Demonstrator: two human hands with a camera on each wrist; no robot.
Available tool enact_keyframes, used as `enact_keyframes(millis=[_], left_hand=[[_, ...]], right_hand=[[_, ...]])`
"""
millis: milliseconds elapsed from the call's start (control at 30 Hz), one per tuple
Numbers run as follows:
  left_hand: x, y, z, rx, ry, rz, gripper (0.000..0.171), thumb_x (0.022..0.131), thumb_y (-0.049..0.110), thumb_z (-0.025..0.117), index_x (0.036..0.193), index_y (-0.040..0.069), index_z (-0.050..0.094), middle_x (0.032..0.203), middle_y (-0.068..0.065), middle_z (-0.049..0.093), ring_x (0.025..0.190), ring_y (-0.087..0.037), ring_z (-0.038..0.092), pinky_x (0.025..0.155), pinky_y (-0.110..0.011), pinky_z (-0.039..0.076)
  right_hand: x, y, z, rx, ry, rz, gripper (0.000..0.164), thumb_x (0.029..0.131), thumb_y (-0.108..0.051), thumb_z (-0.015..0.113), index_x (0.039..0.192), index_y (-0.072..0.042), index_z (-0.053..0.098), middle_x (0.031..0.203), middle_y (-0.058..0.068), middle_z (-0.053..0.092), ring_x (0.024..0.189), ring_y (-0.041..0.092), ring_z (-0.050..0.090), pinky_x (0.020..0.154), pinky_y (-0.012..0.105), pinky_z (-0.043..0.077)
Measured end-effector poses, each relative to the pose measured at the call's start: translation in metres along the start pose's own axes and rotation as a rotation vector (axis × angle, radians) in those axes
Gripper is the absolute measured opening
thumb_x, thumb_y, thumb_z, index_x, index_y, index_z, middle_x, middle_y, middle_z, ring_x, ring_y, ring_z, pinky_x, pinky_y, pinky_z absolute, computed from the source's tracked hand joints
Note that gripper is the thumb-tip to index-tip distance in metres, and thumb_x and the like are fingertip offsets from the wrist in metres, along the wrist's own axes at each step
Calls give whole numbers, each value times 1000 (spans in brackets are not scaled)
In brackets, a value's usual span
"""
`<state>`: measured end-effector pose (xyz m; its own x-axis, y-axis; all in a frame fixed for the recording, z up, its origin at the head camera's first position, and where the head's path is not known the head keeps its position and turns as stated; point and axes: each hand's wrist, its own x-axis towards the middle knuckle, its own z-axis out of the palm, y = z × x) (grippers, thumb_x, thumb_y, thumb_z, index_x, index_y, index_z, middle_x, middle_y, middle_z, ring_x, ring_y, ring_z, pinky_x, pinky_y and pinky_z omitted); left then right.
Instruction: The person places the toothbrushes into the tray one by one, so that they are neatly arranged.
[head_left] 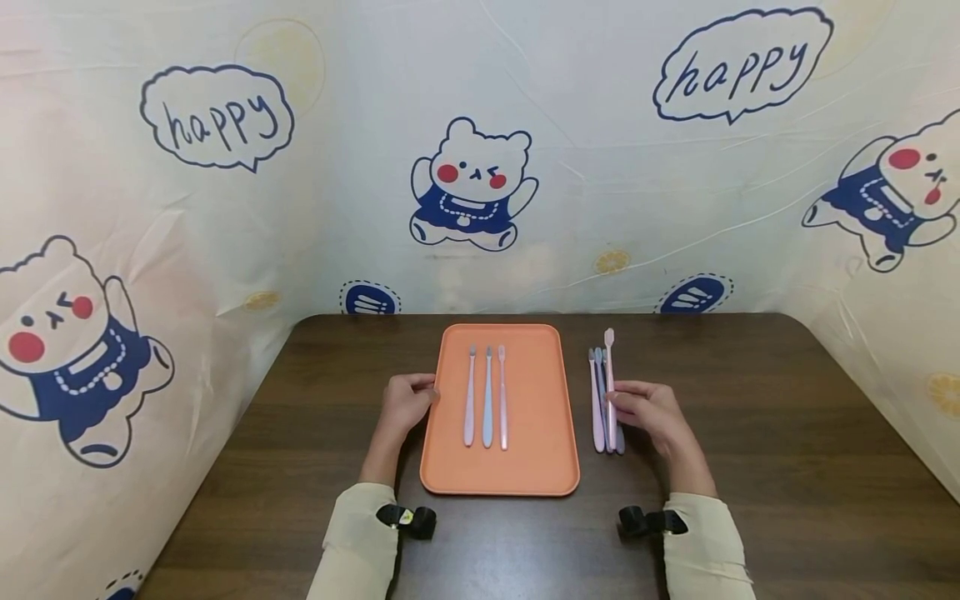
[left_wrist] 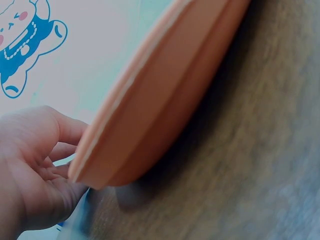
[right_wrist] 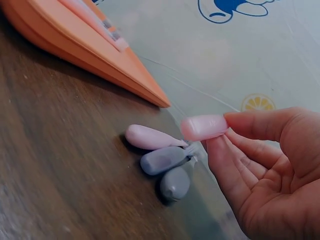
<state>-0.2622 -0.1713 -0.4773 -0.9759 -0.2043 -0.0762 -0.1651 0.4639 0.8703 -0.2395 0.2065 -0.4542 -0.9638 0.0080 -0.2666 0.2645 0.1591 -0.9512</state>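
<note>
My right hand [head_left: 651, 410] pinches a pink toothbrush [head_left: 610, 350] between thumb and fingers; the right wrist view shows its thick handle end [right_wrist: 202, 127] raised above the table. Under it lie three more brushes: a pink-lilac toothbrush [head_left: 597, 417], a bluish-purple toothbrush [right_wrist: 162, 160] and a grey-blue toothbrush [right_wrist: 175, 184]. At the left side of an orange tray [head_left: 540, 467], my left hand [head_left: 407, 402] grips the rim. Side by side on that tray are a lilac toothbrush [head_left: 469, 408], a blue toothbrush [head_left: 488, 408] and a pale pink toothbrush [head_left: 503, 412], heads pointing away from me.
The dark wooden table [head_left: 787, 450] extends to both sides of the tray. Behind it hangs a pale curtain [head_left: 600, 183] printed with bears and the word happy. Each sleeve carries a black wrist camera, the left camera [head_left: 408, 521] and the right camera [head_left: 651, 522].
</note>
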Motion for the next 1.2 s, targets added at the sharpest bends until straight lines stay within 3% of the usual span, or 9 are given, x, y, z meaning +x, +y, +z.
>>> enact_keyframes(millis=[400,667,933,1200], left_hand=[[0,1,-1,2,3,12,35,87,6,66,120,-2,73,113,-21,74,104,-29,70,82,-33,58],[1,-1,0,12,-1,-1,36,88,6,66,122,-1,72,115,-20,73,105,-28,70,84,-35,59],[1,-2,1,16,-3,-6,35,89,7,66,123,-1,72,116,-20,73,105,-27,69,86,-36,59],[2,-2,0,21,-5,-3,36,89,7,65,123,-1,72,116,-20,73,105,-27,69,86,-36,59]], right_hand=[[0,-1,9,22,-24,-43,49,95,-9,66,135,16,54,94,-1,74,81,2,69,74,19,59],[-1,-3,16,-5,-32,-44,47,96,-10,67,134,15,56,102,7,75,82,4,69,75,20,60],[-1,-4,20,-16,-37,-45,45,97,-10,65,135,12,56,101,6,77,83,4,69,75,20,59],[0,-3,26,-57,-20,-51,43,97,-12,65,134,11,59,109,16,76,82,7,69,76,23,61]])
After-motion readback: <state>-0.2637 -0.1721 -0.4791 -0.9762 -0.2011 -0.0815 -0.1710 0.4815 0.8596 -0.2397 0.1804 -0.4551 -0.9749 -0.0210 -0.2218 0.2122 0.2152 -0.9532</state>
